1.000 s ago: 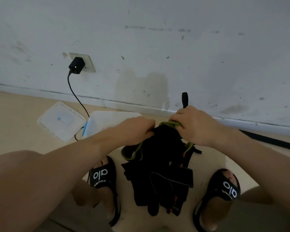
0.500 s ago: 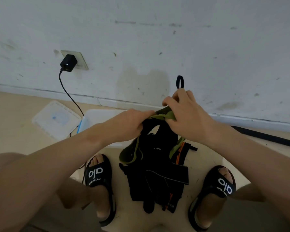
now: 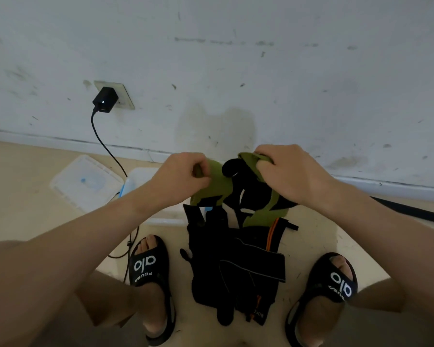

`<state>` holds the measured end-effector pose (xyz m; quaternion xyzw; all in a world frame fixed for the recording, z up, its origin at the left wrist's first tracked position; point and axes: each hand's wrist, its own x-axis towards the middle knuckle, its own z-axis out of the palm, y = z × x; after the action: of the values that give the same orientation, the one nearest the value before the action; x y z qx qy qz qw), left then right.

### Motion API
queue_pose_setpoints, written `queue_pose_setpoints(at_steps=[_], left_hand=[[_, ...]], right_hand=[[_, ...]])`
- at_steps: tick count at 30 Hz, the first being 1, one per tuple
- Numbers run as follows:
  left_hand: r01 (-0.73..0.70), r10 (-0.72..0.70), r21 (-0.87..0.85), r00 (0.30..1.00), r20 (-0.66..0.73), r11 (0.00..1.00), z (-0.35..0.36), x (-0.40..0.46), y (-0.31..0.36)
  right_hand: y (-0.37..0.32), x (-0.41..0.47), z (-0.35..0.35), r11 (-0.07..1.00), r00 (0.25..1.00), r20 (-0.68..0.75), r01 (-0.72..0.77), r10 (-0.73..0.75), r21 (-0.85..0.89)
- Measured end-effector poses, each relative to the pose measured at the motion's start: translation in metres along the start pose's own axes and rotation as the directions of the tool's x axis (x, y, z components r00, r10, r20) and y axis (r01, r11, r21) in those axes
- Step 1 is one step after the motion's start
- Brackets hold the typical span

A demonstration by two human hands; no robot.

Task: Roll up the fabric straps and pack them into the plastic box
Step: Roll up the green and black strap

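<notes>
Fabric straps (image 3: 226, 196), green on one face and black on the other, hang between both hands above the floor; the left hand (image 3: 183, 179) pinches the green end with curled fingers, and the right hand (image 3: 286, 174) curls its fingers round the other green end, with a black rolled tip poking up between them. Below them, a pile of black straps (image 3: 236, 266) with orange trim lies on the floor between the two black sandals (image 3: 148, 266); the plastic box (image 3: 145, 186) sits behind the left forearm, partly hidden, and its lid (image 3: 85, 182) lies flat just beside it, by the charger cable (image 3: 105, 146).

Risks, as I judge them: the held strap looks tangled with the pile beneath, so lifting may drag other straps along; a loose pinch could let the roll spring open; reaching toward the box may snag the cable, which trails close past it.
</notes>
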<state>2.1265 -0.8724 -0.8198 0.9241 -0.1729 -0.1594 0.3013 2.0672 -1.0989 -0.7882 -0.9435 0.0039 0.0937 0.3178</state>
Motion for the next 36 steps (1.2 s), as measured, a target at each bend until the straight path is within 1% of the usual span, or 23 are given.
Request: queue_pose_setpoints(at_steps=[6, 8, 9, 13, 15, 18, 19, 20, 21, 22, 23, 24, 26, 27, 29, 31, 33, 34, 36], left_hand=[[0.052, -0.044, -0.135, 0.997, 0.064, 0.989, 0.001, 0.001, 0.006], [0.087, -0.076, -0.192, 0.995, 0.063, 0.977, 0.002, 0.002, 0.008], [0.082, -0.074, -0.198, 0.996, 0.05, 0.977, 0.003, 0.002, 0.009], [-0.014, 0.013, -0.049, 1.0, -0.022, 0.999, 0.009, 0.002, 0.011], [-0.004, 0.004, -0.005, 1.0, -0.031, 1.0, 0.011, 0.002, 0.012], [0.027, -0.027, -0.026, 1.0, -0.006, 0.999, 0.013, 0.001, 0.017], [0.035, -0.035, -0.038, 0.999, 0.01, 0.999, 0.013, 0.001, 0.018], [0.04, -0.039, -0.043, 0.999, 0.024, 0.998, 0.014, -0.001, 0.02], [0.045, -0.043, -0.039, 0.998, 0.034, 0.998, 0.016, -0.001, 0.02], [0.05, -0.049, -0.034, 0.998, 0.047, 0.998, 0.018, -0.002, 0.02], [0.058, -0.055, -0.035, 0.997, 0.061, 0.998, 0.02, -0.002, 0.021], [0.063, -0.06, -0.041, 0.996, 0.072, 0.997, 0.021, -0.002, 0.021], [0.073, -0.068, -0.062, 0.995, 0.067, 0.995, 0.02, -0.002, 0.022], [0.073, -0.068, -0.082, 0.996, 0.061, 0.994, 0.019, -0.002, 0.023], [0.089, -0.081, -0.163, 0.995, 0.055, 0.983, 0.016, -0.002, 0.026], [0.098, -0.092, -0.259, 0.995, 0.036, 0.961, 0.015, -0.003, 0.026], [0.102, -0.106, -0.35, 0.994, 0.007, 0.931, 0.015, -0.004, 0.028], [0.099, -0.109, -0.401, 0.994, -0.003, 0.911, 0.015, -0.004, 0.029], [0.078, -0.098, -0.511, 0.995, -0.012, 0.856, 0.015, -0.004, 0.033]], right_hand=[[-0.009, 0.006, -0.01, 0.986, 0.998, -0.001, -0.06, 0.061, 0.158], [-0.011, 0.006, -0.011, 0.98, 0.999, 0.012, -0.054, 0.053, 0.189], [-0.012, 0.005, -0.01, 0.98, 0.999, 0.025, -0.046, 0.042, 0.192], [-0.014, 0.003, -0.011, 0.988, 0.999, 0.035, 0.008, -0.013, 0.157], [-0.014, 0.003, -0.017, 0.992, 0.999, -0.025, 0.047, -0.044, 0.12], [-0.011, 0.001, -0.021, 0.987, 0.961, -0.252, 0.136, -0.111, 0.081], [-0.008, 0.0, -0.019, 0.989, 0.962, -0.232, 0.149, -0.141, 0.013], [-0.006, -0.001, -0.013, 0.985, 0.981, -0.126, 0.134, -0.147, -0.106], [-0.002, -0.001, -0.004, 0.969, 0.994, 0.007, 0.105, -0.106, -0.225], [0.002, 0.0, 0.002, 0.954, 0.996, 0.077, 0.07, -0.05, -0.29], [0.003, 0.001, 0.003, 0.956, 0.997, 0.07, 0.044, -0.025, -0.29], [0.002, 0.002, -0.002, 0.971, 1.0, 0.019, 0.024, -0.02, -0.237], [-0.004, 0.002, -0.017, 0.997, 0.996, -0.085, 0.022, -0.028, -0.07], [-0.006, 0.002, -0.024, 1.0, 0.994, -0.105, 0.021, -0.021, 0.002], [-0.006, -0.001, -0.032, 0.997, 0.994, -0.108, -0.002, 0.01, 0.076], [-0.006, -0.003, -0.031, 0.991, 0.996, -0.077, -0.041, 0.051, 0.128], [-0.007, -0.004, -0.031, 0.974, 0.996, -0.009, -0.08, 0.084, 0.213], [-0.009, -0.004, -0.032, 0.949, 0.993, 0.043, -0.115, 0.107, 0.294], [-0.013, -0.007, -0.03, 0.855, 0.97, 0.197, -0.22, 0.142, 0.47]])
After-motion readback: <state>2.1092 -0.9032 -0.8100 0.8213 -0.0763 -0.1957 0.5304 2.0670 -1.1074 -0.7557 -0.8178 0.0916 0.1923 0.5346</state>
